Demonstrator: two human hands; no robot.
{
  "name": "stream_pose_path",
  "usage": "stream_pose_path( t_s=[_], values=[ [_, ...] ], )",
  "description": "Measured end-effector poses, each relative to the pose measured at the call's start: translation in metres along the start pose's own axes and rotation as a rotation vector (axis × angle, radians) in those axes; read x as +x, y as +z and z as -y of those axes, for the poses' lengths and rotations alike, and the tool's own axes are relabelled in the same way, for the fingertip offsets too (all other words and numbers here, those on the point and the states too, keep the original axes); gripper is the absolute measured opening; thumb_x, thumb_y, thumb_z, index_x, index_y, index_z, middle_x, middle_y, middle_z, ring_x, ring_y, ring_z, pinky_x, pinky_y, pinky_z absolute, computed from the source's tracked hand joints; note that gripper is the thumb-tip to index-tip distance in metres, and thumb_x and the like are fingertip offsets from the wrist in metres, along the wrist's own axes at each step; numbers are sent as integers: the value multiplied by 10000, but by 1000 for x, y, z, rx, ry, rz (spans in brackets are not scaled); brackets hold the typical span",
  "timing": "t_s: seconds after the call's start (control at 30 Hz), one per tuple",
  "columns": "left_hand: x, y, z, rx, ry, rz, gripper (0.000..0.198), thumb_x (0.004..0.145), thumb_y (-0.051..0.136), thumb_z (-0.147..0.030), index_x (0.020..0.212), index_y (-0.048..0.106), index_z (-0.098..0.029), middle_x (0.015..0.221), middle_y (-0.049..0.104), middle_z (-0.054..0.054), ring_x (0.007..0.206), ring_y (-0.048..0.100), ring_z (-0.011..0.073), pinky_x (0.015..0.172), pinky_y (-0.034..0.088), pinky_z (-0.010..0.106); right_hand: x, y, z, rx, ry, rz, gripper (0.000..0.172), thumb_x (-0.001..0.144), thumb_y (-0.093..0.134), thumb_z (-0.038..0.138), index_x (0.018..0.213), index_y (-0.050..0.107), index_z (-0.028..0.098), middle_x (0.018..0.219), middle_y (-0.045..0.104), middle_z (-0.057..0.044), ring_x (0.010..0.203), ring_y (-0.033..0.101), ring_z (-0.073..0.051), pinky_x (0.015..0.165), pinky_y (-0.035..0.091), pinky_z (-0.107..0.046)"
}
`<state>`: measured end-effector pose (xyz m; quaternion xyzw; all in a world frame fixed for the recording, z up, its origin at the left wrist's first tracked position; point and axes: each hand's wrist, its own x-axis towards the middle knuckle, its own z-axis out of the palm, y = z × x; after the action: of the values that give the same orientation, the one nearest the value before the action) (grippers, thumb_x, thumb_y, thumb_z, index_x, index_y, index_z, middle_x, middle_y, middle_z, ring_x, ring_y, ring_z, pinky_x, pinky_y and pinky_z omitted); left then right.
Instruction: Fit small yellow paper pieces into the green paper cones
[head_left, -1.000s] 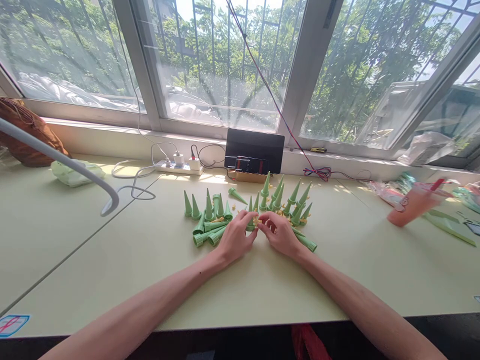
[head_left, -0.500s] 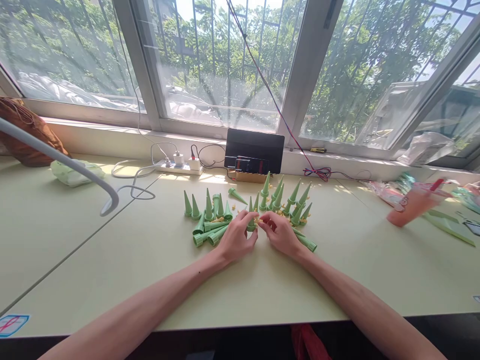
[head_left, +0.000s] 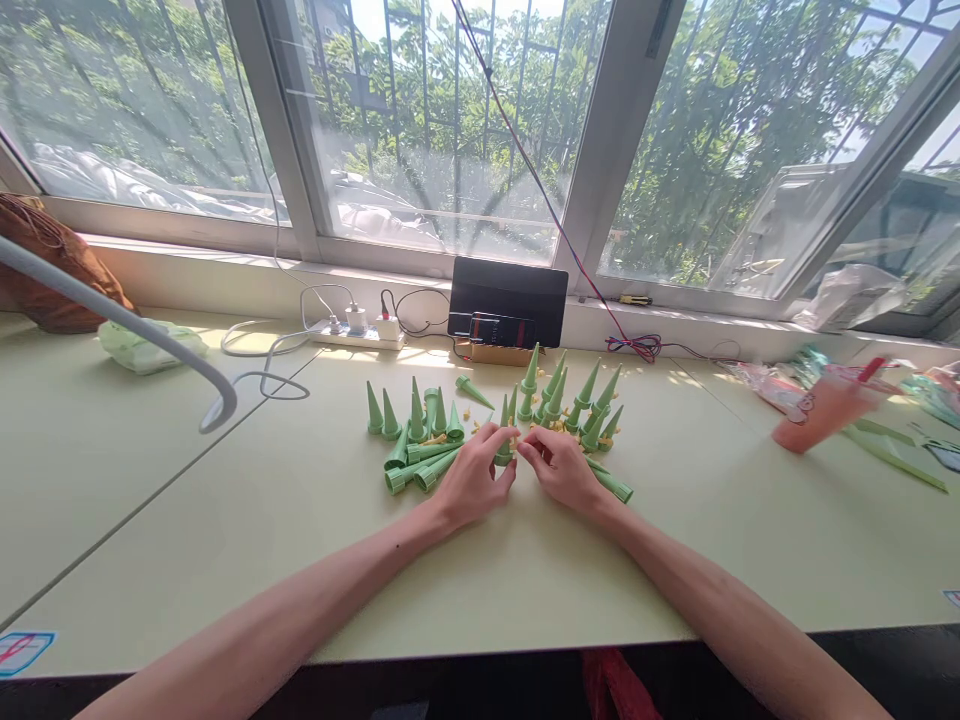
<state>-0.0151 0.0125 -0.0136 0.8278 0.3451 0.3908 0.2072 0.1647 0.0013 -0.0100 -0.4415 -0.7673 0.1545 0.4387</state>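
Note:
My left hand (head_left: 474, 472) is closed around a green plastic cone-shaped spike (head_left: 504, 456), which stands point up between thumb and fingers. Close by on its right, my right hand (head_left: 556, 466) has thumb and forefinger pinched together at a small yellow piece (head_left: 514, 447) on the spike's side; the fingers mostly hide it. Behind the right hand stand several green spikes with yellow pieces at their collars (head_left: 555, 400). To the left are upright spikes without visible yellow parts (head_left: 376, 412) and hollow spikes lying on their sides (head_left: 409, 478).
Loose yellow pieces (head_left: 466, 414) lie on the pale table (head_left: 480, 590). A phone (head_left: 501, 330) leans against a dark tablet (head_left: 544, 290) at the back. A power strip (head_left: 360, 340) with cables is at back left. A drink cup (head_left: 825, 410) stands right; a grey curved arm (head_left: 150, 325) crosses the left.
Both hands stay almost in place. The spike in my left hand has shifted very slightly, and less yellow shows between the two hands' fingertips.

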Motion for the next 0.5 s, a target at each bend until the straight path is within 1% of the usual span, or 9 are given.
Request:
stream_pose_path(
  t_s=[0.1, 0.23, 0.3, 0.37, 0.43, 0.5],
  values=[
    [0, 0, 0, -4, 7, 6, 334, 866, 540, -190, 1197, 567, -227, 1009, 556, 12, 501, 463, 36, 569, 462, 233, 0, 1, 0, -17, -1, 5, 313, 970, 477, 336, 702, 526, 183, 587, 454, 35, 528, 364, -106, 530, 309, -240],
    [-1, 0, -1, -10, 17, 12, 335, 871, 541, -188, 1203, 560, -230, 1012, 553, 13, 510, 470, 36, 580, 465, 229, 0, 2, -1, -34, -10, 1, 386, 986, 440, 345, 632, 433, 193, 563, 369, 46, 522, 319, -104, 519, 276, -246],
    [-1, 0, -2, -2, 18, 10, 331, 877, 537, -189, 1205, 558, -232, 1020, 554, 15, 509, 465, 35, 581, 462, 228, 0, 2, 0, -31, -7, -3, 404, 989, 440, 354, 619, 419, 194, 556, 345, 50, 520, 301, -103, 514, 264, -250],
    [0, 0, -2, 15, 16, 3, 323, 884, 530, -190, 1202, 560, -233, 1032, 556, 16, 503, 457, 34, 580, 457, 231, 0, 2, 0, -19, 6, -6, 382, 989, 449, 356, 646, 472, 188, 561, 371, 49, 523, 316, -104, 516, 275, -248],
    [0, 0, -2, 30, 11, -14, 317, 888, 525, -189, 1200, 562, -234, 1032, 556, 15, 500, 455, 34, 583, 454, 235, 0, 2, 1, 3, 20, -7, 309, 985, 468, 352, 744, 558, 181, 597, 457, 38, 536, 370, -108, 530, 311, -243],
    [1, 0, -1, 37, 8, -37, 317, 889, 526, -189, 1201, 561, -235, 1018, 555, 14, 504, 461, 38, 589, 454, 237, 0, 2, 2, 31, 29, -10, 226, 973, 498, 348, 864, 600, 179, 678, 555, 15, 560, 437, -112, 540, 352, -239]
  ],
)
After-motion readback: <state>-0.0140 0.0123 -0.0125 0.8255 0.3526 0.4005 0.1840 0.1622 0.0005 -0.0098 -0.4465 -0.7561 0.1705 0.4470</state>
